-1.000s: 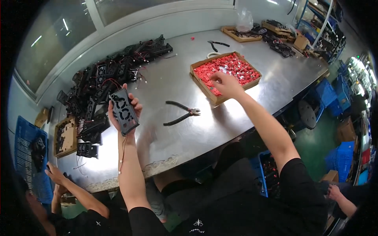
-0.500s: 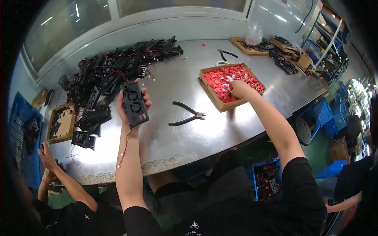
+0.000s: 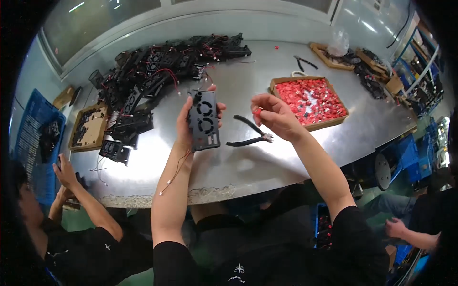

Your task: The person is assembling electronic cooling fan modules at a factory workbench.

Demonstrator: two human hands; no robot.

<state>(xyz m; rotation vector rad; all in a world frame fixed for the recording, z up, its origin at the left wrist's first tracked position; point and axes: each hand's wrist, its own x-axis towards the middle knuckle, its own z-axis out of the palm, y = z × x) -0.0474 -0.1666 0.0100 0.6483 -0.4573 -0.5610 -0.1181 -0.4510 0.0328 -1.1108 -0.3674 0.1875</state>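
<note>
Holding: black housing (image 3: 205, 125), left hand (image 3: 184, 127); red piece (image 3: 258, 113), right hand (image 3: 282, 122).
Left fingers (image 3: 221, 107) curled around housing; right fingers (image 3: 267, 99) pinching piece.

Shiny metal surface (image 3: 229, 169) with a worn front edge. On it: heaped black housings (image 3: 157, 71) and a tray (image 3: 98, 127) at left; pliers (image 3: 264, 138) mid-surface; another tray (image 3: 329, 124) at right, more pliers (image 3: 308, 63) behind it; a red bit (image 3: 276, 47) beyond.
</note>
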